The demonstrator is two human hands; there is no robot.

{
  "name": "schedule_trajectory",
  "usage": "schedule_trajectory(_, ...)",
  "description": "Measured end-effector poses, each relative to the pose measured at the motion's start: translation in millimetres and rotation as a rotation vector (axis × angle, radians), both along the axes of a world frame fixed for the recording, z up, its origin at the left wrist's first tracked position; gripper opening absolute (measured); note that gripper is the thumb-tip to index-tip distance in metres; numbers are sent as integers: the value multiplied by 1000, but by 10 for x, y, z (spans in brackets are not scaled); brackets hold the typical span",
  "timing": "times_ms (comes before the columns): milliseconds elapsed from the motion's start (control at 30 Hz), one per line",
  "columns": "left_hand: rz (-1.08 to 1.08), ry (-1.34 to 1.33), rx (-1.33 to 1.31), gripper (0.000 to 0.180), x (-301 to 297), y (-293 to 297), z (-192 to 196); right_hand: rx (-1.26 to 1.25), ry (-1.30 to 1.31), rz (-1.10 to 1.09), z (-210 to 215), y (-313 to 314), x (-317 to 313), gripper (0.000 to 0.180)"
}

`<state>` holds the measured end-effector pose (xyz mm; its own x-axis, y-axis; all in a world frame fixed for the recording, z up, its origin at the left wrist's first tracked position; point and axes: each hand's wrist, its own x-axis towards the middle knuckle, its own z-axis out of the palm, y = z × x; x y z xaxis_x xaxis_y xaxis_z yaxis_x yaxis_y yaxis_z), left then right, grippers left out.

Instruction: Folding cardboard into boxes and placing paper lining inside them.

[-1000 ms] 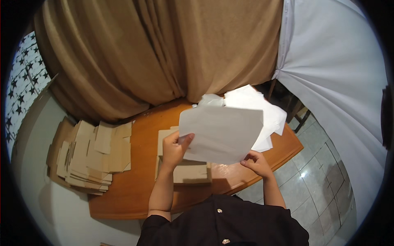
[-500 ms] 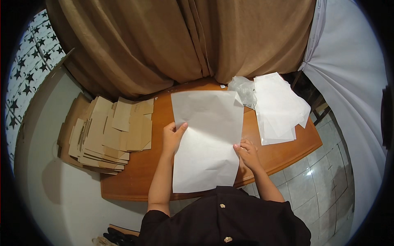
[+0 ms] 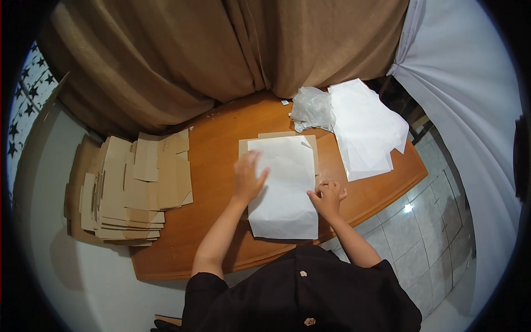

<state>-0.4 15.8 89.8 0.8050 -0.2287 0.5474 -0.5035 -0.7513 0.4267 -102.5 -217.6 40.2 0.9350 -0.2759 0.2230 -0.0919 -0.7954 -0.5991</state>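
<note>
A brown curtain [image 3: 221, 50] hangs behind the wooden tabletop [image 3: 215, 149], with a pale fabric sheet [image 3: 470, 83] to its right. On the tabletop's left edge sits a stack of flattened cardboard pieces [image 3: 133, 188], overhanging the rim. At the far right lies a loose pile of white paper sheets [image 3: 365, 130], with crumpled clear plastic [image 3: 311, 108] beside it.

In the middle, a single white paper sheet [image 3: 285, 191] lies flat over a cardboard piece [image 3: 246, 146], its near edge reaching the tabletop's front rim. The left hand [image 3: 248, 177] presses down flat on the sheet's left side, fingers spread, grip released. The right hand [image 3: 327, 196] rests at the sheet's right edge, fingers curled and pinching it.

The sheet likely slides or creases if the flat hand lifts while the other tugs; it may also shift off the cardboard beneath, and the overhanging stack looks prone to tipping if nudged.
</note>
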Motion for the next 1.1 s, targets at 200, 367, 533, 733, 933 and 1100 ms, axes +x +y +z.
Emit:
schedule_trajectory(200,-800,-35,610,48,46,-247,-177,55,13,-56,-21,47,15,25)
schedule_trajectory(367,-1115,69,692,46,156,-262,-735,111,-28,-190,-94,-141,-168,30)
schedule_trajectory(533,-1192,237,691,48,194,-271,-991,221,31,-358,-195,-345,-436,28)
schedule_trajectory(733,-1179,330,779,48,245,-282,-1340,302,89,-446,-352,-414,-554,28)
schedule_trajectory(933,-1191,478,470,46,167,-281,-896,345,121,-404,-317,-405,-369,27)
schedule_trajectory(1100,-802,1080,519,48,-48,-17,-83,385,60,-332,-396,-565,28,27)
